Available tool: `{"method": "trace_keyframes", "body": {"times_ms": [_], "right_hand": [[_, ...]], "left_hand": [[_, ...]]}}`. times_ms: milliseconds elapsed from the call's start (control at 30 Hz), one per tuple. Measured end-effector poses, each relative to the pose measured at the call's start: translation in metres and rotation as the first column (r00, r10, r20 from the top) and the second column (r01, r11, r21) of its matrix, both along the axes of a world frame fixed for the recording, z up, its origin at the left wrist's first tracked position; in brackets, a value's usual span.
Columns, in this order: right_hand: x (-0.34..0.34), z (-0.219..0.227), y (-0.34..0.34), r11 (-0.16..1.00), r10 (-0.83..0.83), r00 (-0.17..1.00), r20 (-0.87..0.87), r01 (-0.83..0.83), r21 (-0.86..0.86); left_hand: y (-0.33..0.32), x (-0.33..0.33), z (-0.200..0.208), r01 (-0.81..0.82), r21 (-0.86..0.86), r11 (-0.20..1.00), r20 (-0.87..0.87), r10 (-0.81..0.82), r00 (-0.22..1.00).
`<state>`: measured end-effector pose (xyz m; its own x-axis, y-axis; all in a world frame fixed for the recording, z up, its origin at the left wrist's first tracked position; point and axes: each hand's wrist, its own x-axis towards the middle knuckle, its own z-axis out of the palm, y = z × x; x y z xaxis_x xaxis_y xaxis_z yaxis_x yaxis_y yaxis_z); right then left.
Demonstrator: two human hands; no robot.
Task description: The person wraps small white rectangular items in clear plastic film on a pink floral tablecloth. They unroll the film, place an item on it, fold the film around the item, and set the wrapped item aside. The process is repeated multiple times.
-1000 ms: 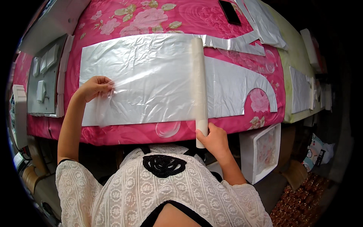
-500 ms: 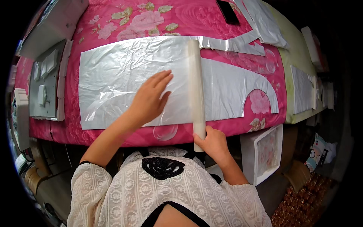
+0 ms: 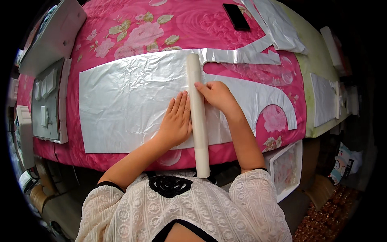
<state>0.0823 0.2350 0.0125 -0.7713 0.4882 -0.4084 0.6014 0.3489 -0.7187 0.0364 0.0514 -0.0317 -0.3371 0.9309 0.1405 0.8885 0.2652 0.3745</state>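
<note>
Pale roll: The pale roll (image 3: 198, 121) is lying crosswise over the silver sheet (image 3: 121, 105), its near end jutting past the table edge toward the person's lap, perhaps because it is longer than the sheet is wide.
Left hand: From where I'm standing, the left hand (image 3: 176, 123) is resting flat on the sheet with its fingers together, right beside the roll; it seems to be smoothing the surface and giving the roll a stop.
Right hand: The right hand (image 3: 217, 96) is curling at the roll's other side, thumb against it, probably steadying it; whether the fingers are pinching any film, I cannot tell.
Silver sheet: It is spreading wide and wrinkled leftward and narrowing to curved strips rightward, seemingly laid out flat so its whole outline is showing.
Pink flowered cloth: The pink flowered cloth (image 3: 96, 44) is covering the table beneath.
Black phone: The black phone (image 3: 236, 17) is lying at the far side, apparently out of the hands' way.
</note>
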Motion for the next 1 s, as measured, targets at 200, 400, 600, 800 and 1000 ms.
{"method": "trace_keyframes", "body": {"times_ms": [200, 400, 600, 800, 1000], "right_hand": [[-0.054, -0.027, 0.032, 0.657, -0.534, 0.804, -0.261, 0.201, -0.727], [-0.043, -0.042, 0.095, 0.262, -0.908, 0.335, -0.250, -0.009, -0.965], [0.055, -0.014, 0.252, 0.378, -0.893, 0.110, -0.436, -0.341, -0.861], [0.061, 0.071, 0.241, 0.622, -0.780, -0.050, -0.624, 0.054, -0.781], [-0.027, 0.102, 0.038, 0.785, -0.563, 0.301, -0.769, -0.096, -0.612]], "left_hand": [[0.000, 0.000, 0.002, -0.012, -0.028, 1.000, 0.019, 0.012, 1.000], [-0.001, -0.001, 0.001, -0.004, -0.051, 0.999, -0.001, 0.004, 1.000], [-0.001, 0.000, 0.003, 0.004, -0.013, 1.000, 0.013, -0.004, 1.000], [-0.001, 0.000, 0.004, 0.000, 0.012, 1.000, 0.013, 0.000, 1.000], [-0.002, -0.001, -0.004, -0.012, 0.041, 0.999, -0.023, 0.013, 1.000]]}}
